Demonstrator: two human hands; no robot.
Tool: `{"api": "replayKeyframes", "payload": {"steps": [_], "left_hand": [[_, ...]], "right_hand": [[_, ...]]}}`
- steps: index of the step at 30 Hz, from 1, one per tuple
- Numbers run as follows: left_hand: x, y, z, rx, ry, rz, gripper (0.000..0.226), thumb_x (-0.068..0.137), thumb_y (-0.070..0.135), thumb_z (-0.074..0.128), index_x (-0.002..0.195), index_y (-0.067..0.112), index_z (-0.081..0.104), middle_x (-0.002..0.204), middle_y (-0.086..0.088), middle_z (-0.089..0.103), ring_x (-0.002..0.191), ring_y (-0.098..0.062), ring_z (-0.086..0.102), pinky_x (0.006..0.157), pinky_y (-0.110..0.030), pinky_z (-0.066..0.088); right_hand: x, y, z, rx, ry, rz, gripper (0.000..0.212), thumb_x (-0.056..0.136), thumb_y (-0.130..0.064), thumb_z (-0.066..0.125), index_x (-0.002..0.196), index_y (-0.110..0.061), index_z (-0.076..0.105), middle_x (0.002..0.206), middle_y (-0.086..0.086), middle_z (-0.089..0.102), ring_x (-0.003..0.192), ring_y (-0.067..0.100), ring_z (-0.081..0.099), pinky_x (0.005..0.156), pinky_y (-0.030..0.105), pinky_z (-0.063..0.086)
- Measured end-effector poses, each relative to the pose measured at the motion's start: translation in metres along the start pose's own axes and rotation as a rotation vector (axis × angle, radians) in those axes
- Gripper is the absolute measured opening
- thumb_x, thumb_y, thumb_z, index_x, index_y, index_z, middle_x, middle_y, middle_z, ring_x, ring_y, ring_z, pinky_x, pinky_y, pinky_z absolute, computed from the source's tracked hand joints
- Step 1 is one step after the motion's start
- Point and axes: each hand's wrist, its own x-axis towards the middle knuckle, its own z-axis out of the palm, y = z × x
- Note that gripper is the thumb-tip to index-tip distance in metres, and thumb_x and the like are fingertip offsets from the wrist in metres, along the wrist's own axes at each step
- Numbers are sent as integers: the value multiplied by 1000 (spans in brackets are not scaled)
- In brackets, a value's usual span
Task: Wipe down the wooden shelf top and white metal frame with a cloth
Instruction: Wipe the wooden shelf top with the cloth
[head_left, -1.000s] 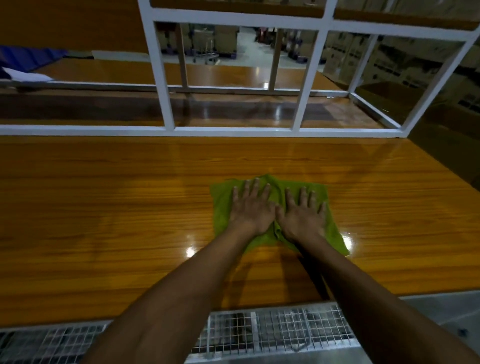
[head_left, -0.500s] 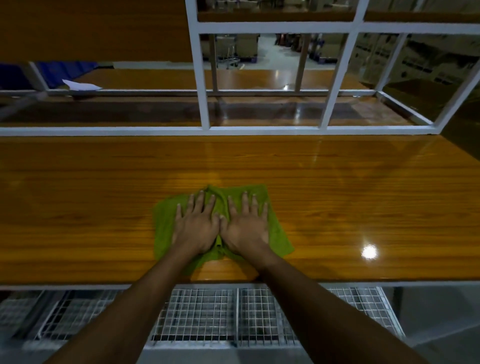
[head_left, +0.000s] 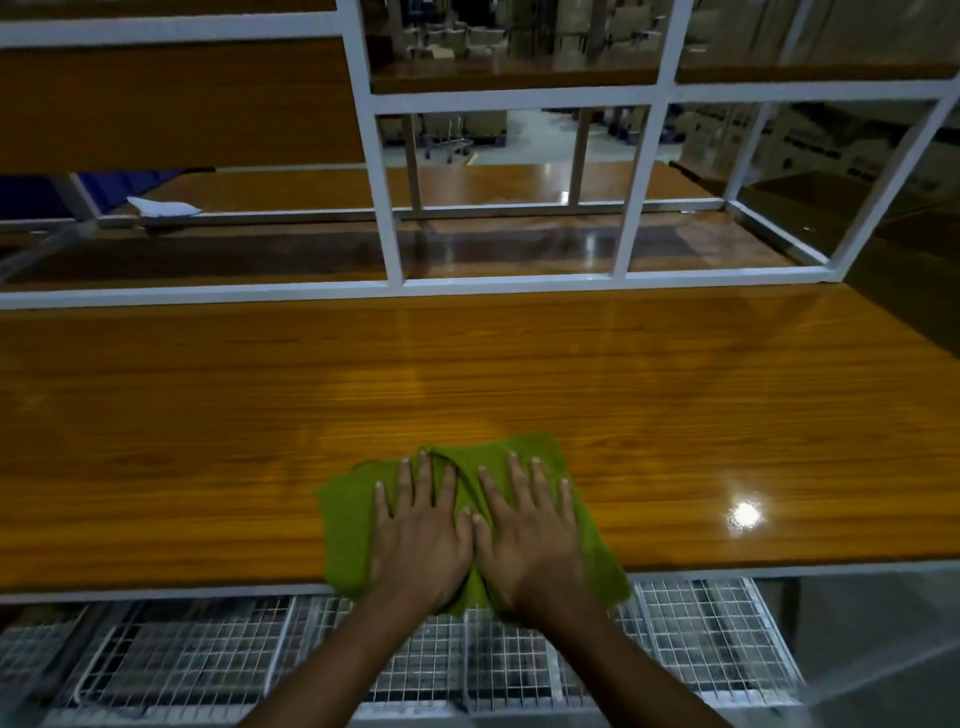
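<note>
1. At the near edge of the wooden shelf top (head_left: 467, 374) lies one green cloth (head_left: 348, 525) — its near hem hangs just over the front lip.
2. Two hands press it flat: the left hand (head_left: 421, 540) and the right hand (head_left: 530, 540) sit side by side, thumbs touching, each grip spread wide with palm down, pinching nothing.
3. Behind the shelf top runs the white metal frame (head_left: 387, 197) — two front uprights rise from one long rail.
4. Below the front lip, wire mesh baskets (head_left: 701, 639) show; their number is hard to count.
5. One bright light reflection (head_left: 745, 514) glares on the wood, right of the cloth.
</note>
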Motion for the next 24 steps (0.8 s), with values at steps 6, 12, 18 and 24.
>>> {"api": "replayKeyframes", "payload": {"steps": [6, 12, 18, 24], "left_hand": [[8, 87, -1, -79, -10, 153, 82, 81, 53, -13, 157, 22, -5, 162, -11, -18, 149, -31, -18, 118, -57, -5], [31, 150, -3, -109, -60, 213, 67, 100, 49, 14, 157, 19, -6, 161, -11, -21, 148, -34, -20, 116, -60, -11], [68, 171, -3, -139, -44, 268, 65, 102, 47, 17, 158, 20, 0, 163, -12, -15, 150, -32, -16, 116, -58, -12], [117, 166, -1, -174, -31, 324, 62, 103, 46, 18, 158, 23, 4, 165, -7, -10, 150, -28, -15, 118, -56, -11]], "right_hand": [[-20, 83, -7, -32, 74, 194, 68, 94, -67, 1, 155, -39, 14, 164, 5, 9, 151, 28, 13, 120, 55, 12], [-21, 146, -21, -125, 57, 258, 96, 63, -72, -40, 151, -41, -18, 162, 1, -19, 152, 22, -10, 122, 51, 0], [9, 166, -26, -109, 9, 357, 88, 70, -70, -26, 152, -41, -16, 162, 2, -19, 151, 23, -12, 121, 52, -2], [60, 171, -29, -122, -20, 419, 73, 88, -65, -8, 156, -38, -8, 165, 2, -14, 152, 26, -10, 120, 53, 0]]}}
